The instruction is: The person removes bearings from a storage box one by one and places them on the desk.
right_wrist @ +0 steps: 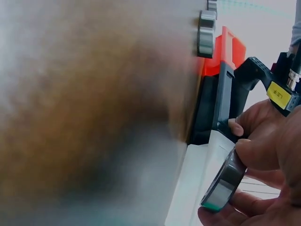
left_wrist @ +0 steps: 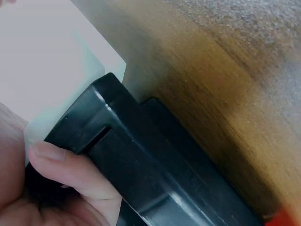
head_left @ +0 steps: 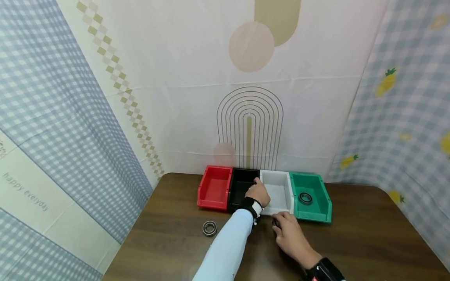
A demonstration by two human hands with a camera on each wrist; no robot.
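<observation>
The right wrist view shows a ring-shaped bearing [right_wrist: 225, 183], its smooth outer band shiny silver with a green glint, tilted and pinched in the right hand [head_left: 290, 234], just before the white bin [head_left: 278, 191] near the table's [head_left: 158, 226] far edge. The left hand [head_left: 259, 194] grips the black bin's [head_left: 241, 185] wall. Another bearing [head_left: 300, 200] lies in the green bin [head_left: 320, 208]; one more sits before the red bin [head_left: 214, 191].
</observation>
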